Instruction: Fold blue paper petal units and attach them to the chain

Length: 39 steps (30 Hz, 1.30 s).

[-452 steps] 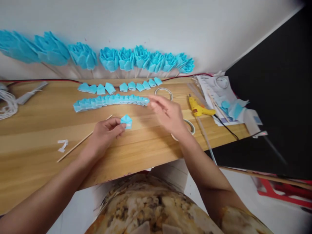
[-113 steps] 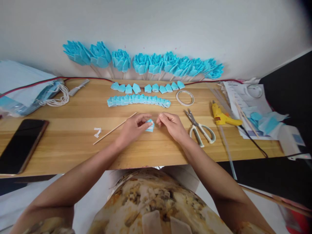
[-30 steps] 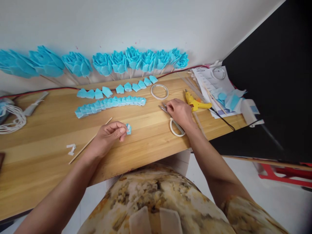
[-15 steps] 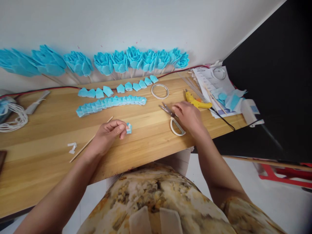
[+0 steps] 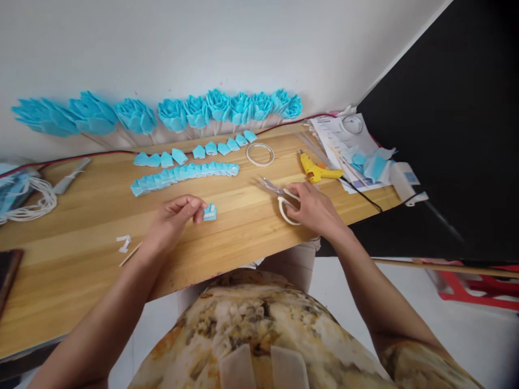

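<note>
My left hand pinches a small folded blue paper piece just above the wooden table. My right hand rests on the white handles of the scissors, fingers curled round them, blades pointing left. A thin wooden stick lies partly under my left wrist.
Rows of folded blue petals lie behind the hands, with blue paper flowers leaning on the wall. A tape ring, a yellow glue gun with its cord, papers, a white cord bundle and white scraps lie around.
My right hand has slid down from the scissors' blades to the handles and closed on them. The left hand keeps the blue piece in about the same place.
</note>
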Each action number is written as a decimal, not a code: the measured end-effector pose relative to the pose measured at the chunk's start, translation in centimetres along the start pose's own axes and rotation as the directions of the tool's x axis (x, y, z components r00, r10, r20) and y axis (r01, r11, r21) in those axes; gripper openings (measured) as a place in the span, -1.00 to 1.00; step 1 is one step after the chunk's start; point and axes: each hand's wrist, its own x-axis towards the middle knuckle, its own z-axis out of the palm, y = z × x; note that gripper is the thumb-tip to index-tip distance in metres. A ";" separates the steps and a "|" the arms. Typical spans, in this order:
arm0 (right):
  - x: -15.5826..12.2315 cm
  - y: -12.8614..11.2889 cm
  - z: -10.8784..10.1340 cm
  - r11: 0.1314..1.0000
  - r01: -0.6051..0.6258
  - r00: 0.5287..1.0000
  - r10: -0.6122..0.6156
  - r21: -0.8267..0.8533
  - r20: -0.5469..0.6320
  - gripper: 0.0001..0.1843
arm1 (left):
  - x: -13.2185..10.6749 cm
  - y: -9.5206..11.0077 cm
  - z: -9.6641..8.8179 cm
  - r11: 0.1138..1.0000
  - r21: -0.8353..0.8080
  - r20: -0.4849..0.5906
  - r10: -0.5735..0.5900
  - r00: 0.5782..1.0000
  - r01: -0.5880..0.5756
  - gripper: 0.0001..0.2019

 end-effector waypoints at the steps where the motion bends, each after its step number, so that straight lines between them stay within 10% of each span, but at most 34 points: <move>1: -0.3 -0.1 -0.3 0.998 0.049 0.998 -0.047 0.039 -0.032 -0.55 | -0.3 0.7 -0.1 0.999 0.040 -0.014 0.015 1.000 -0.015 -0.65; 7: -1.7 -2.3 -3.2 0.917 0.397 0.905 -0.395 -0.015 -0.160 -0.56 | -0.9 4.9 0.9 0.897 0.380 0.008 0.242 0.970 -0.227 -0.77; 13: -1.7 -4.7 -5.5 0.827 0.539 0.809 -0.561 -0.161 -0.173 -0.61 | 0.0 4.5 2.7 0.793 0.471 0.158 0.355 0.921 -0.387 -0.79; 39: -0.4 -6.6 -6.9 0.778 0.581 0.795 -0.605 -0.241 -0.036 -0.70 | 1.6 4.3 3.4 0.731 0.598 0.216 0.249 0.944 -0.329 -0.89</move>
